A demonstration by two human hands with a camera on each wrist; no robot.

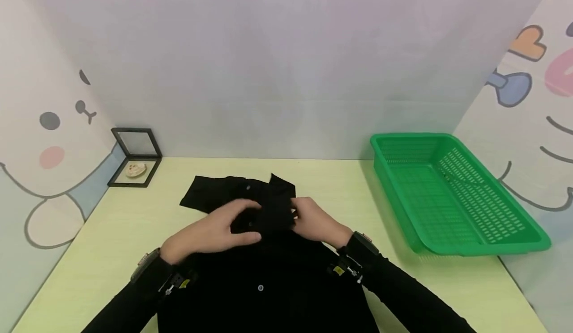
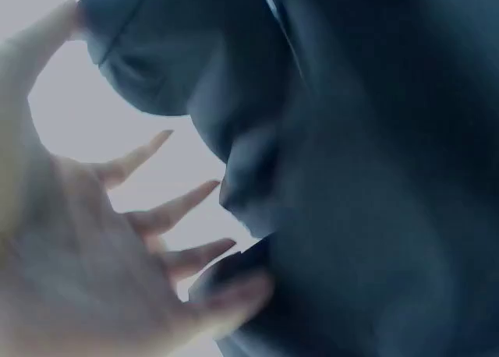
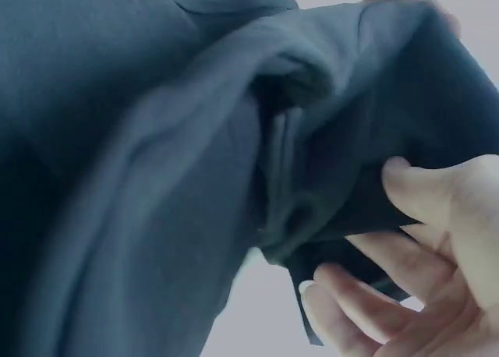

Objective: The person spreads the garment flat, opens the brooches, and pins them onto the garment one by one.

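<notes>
A black button-up shirt lies on the table, its collar end away from me, with a white button showing down the front. My left hand is at the left side of the collar, thumb and fingers spread apart. In the left wrist view the left hand has its fingers spread beside the dark cloth, some tips touching its edge. At the collar's right side, my right hand holds the folded cloth. Up close, the right hand pinches the black fabric between thumb and fingers.
A green plastic basket stands on the table at the right. At the back left corner an opened black-framed case holds a small pale item. A pale curtain hangs behind the table, with cartoon-printed panels on both sides.
</notes>
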